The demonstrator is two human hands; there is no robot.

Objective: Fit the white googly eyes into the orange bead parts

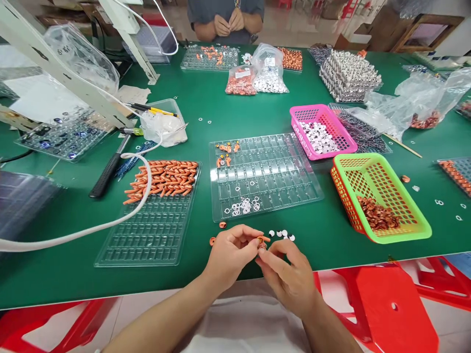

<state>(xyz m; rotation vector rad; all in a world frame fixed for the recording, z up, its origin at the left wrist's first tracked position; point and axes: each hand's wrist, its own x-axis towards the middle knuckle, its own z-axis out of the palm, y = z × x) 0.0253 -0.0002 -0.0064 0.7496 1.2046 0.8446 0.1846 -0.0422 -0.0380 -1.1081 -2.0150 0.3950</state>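
Note:
Near the table's front edge my left hand [235, 250] pinches a small orange plastic part [264, 239]. My right hand [289, 274] meets it from the right, thumb and fingertips closed on the same part; the fingers cover most of it. Just beyond my hands lie several white-and-black round pieces [282, 234], and two orange ring-like pieces [222, 224] are by my left hand. Ahead is a clear compartment tray [272, 166] with white rings [245, 206] at its front and a few orange pieces [228, 147] in the back left corner.
To the left, another clear tray [147, 235] carries rows of orange parts [165, 176], crossed by a white cable [110, 223]. A hammer [106, 174] lies beside it. At right stand a green basket [412, 215] and a pink basket [298, 131]. A co-worker's hands [228, 23] are across the table.

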